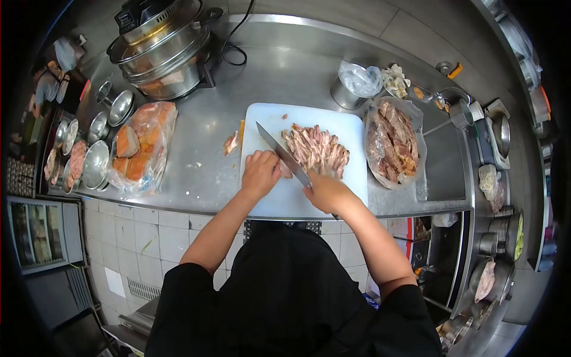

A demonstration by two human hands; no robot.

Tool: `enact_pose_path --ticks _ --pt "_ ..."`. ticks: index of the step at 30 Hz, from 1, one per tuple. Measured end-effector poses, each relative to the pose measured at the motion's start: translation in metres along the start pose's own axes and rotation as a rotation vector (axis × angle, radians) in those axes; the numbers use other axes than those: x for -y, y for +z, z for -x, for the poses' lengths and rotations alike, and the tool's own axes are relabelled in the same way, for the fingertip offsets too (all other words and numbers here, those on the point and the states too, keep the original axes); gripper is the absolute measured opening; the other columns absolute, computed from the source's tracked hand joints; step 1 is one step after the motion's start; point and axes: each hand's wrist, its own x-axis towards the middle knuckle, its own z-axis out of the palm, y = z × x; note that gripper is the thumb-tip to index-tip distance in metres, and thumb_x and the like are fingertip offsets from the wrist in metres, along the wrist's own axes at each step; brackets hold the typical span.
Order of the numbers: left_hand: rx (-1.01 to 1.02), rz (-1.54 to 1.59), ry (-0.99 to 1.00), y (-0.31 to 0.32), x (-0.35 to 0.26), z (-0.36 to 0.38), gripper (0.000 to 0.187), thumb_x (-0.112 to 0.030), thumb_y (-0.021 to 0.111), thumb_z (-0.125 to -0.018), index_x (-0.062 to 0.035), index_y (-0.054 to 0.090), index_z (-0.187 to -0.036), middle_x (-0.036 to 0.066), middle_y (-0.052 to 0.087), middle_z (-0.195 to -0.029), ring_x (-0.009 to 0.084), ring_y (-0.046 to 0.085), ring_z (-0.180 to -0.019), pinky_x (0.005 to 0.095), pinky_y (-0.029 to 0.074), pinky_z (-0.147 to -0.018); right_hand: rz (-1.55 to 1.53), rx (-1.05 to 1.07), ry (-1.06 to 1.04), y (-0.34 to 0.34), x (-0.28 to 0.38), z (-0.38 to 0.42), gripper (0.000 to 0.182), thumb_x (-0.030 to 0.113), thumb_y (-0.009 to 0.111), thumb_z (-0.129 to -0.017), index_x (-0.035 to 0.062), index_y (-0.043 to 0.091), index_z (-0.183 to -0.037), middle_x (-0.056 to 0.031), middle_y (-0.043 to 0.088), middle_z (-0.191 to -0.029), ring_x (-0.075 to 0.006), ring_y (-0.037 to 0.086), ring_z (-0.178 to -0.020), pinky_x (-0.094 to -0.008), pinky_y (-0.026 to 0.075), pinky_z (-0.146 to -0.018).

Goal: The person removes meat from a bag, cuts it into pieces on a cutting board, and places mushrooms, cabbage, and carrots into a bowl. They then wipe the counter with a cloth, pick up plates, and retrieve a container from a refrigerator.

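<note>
My right hand (327, 191) is wrapped round the handle of a kitchen knife (284, 151), whose long blade slants up and left across the white cutting board (339, 116). Fingers curled, my left hand (260, 174) presses on the board just left of the blade. A small piece of meat (286, 171) shows between its fingertips and the knife; the rest of it is hidden under the hand. Beyond the blade lies a heap of sliced meat strips (318, 149). A plastic bag of large meat pieces (391, 143) stands right of the board.
Left on the steel counter (208, 149) lies a clear bag of orange-skinned meat blocks (143, 143), beside several metal bowls (95, 163). A meat scrap (231, 143) lies near the board. A large steel cooker (163, 53) stands at the back left; a sink (443, 166) is at right.
</note>
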Motion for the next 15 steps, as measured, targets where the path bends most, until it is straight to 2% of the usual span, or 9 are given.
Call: enact_pose_path --ticks 2,4,5,6,8,9,12,13,15 --pt "-0.003 0.008 -0.007 0.001 0.001 -0.001 0.013 -0.012 0.065 -0.076 -0.0092 0.06 -0.088 0.004 0.058 -0.092 0.0252 0.053 -0.092 0.0391 0.037 -0.079 -0.066 0.046 0.057 0.009 0.002 0.0 0.036 0.023 0.055 -0.091 -0.002 0.05 -0.116 -0.029 0.064 -0.096 -0.0441 0.062 -0.093 -0.0494 0.048 -0.083" --pt "0.006 -0.004 -0.004 0.002 0.003 -0.002 0.013 -0.012 0.064 -0.077 -0.0093 0.06 -0.088 0.004 0.059 -0.092 0.0254 0.053 -0.093 0.0396 0.037 -0.079 -0.08 -0.091 0.042 0.039 -0.006 -0.022 0.037 0.022 0.052 -0.092 -0.0043 0.051 -0.117 -0.0287 0.064 -0.099 -0.0403 0.062 -0.098 -0.0493 0.047 -0.086" --pt "0.005 -0.006 -0.005 0.0 0.005 -0.001 0.013 -0.012 0.064 -0.077 -0.0093 0.06 -0.088 0.004 0.059 -0.092 0.0254 0.053 -0.093 0.0396 0.037 -0.079 -0.02 -0.24 -0.108 0.052 -0.021 -0.031 0.035 0.021 0.051 -0.092 -0.0046 0.051 -0.115 -0.0263 0.066 -0.09 -0.0368 0.067 -0.082 -0.0469 0.051 -0.077" --pt "0.025 0.033 -0.008 -0.002 0.007 0.001 0.012 -0.012 0.064 -0.077 -0.0091 0.06 -0.088 0.004 0.059 -0.093 0.0255 0.053 -0.093 0.0396 0.038 -0.08 -0.023 -0.241 -0.103 0.041 -0.017 -0.028 0.035 0.021 0.051 -0.092 -0.0046 0.051 -0.115 -0.0263 0.066 -0.09 -0.0368 0.067 -0.082 -0.0469 0.051 -0.077" --pt "0.037 0.08 0.001 -0.002 0.004 -0.002 0.012 -0.011 0.064 -0.077 -0.0089 0.06 -0.088 0.004 0.059 -0.093 0.0256 0.053 -0.094 0.0397 0.038 -0.08 -0.203 0.075 0.095 -0.004 0.0 -0.017 0.032 0.02 0.051 -0.092 -0.0049 0.051 -0.113 -0.0225 0.067 -0.079 -0.0316 0.066 -0.06 -0.0433 0.054 -0.064" --pt "0.026 0.085 0.0 -0.003 0.004 -0.001 0.012 -0.011 0.064 -0.077 -0.0087 0.06 -0.088 0.005 0.06 -0.094 0.0258 0.054 -0.094 0.0394 0.038 -0.08 -0.198 0.064 0.068 -0.009 0.002 -0.013 0.032 0.019 0.051 -0.092 -0.0047 0.05 -0.112 -0.0198 0.066 -0.073 -0.0278 0.062 -0.047 -0.0408 0.053 -0.055" --pt "0.024 0.082 -0.007 -0.004 0.004 0.002 0.011 -0.01 0.064 -0.077 -0.0082 0.06 -0.087 0.005 0.06 -0.094 0.0259 0.054 -0.094 0.0389 0.039 -0.08 -0.179 0.135 0.109 -0.015 0.012 0.007 0.032 0.02 0.052 -0.091 -0.0037 0.051 -0.112 -0.0205 0.066 -0.073 -0.0291 0.063 -0.05 -0.0412 0.053 -0.057" --pt "0.026 0.079 -0.003 -0.004 0.004 0.001 0.011 -0.01 0.064 -0.077 -0.0079 0.06 -0.087 0.005 0.06 -0.094 0.026 0.054 -0.095 0.0387 0.039 -0.081 -0.177 0.137 0.11 0.004 0.004 0.0 0.032 0.02 0.052 -0.091 -0.0037 0.051 -0.112 -0.0205 0.066 -0.073 -0.0291 0.063 -0.05 -0.0412 0.053 -0.057" --pt "0.018 0.076 0.004 -0.001 0.005 0.0 0.011 -0.01 0.064 -0.077 -0.0078 0.059 -0.086 0.005 0.06 -0.094 0.0261 0.054 -0.095 0.0385 0.039 -0.081 -0.026 -0.207 -0.063 0.051 -0.017 -0.024 0.032 0.021 0.052 -0.091 -0.0036 0.052 -0.112 -0.0212 0.066 -0.075 -0.0295 0.064 -0.051 -0.0408 0.054 -0.057"
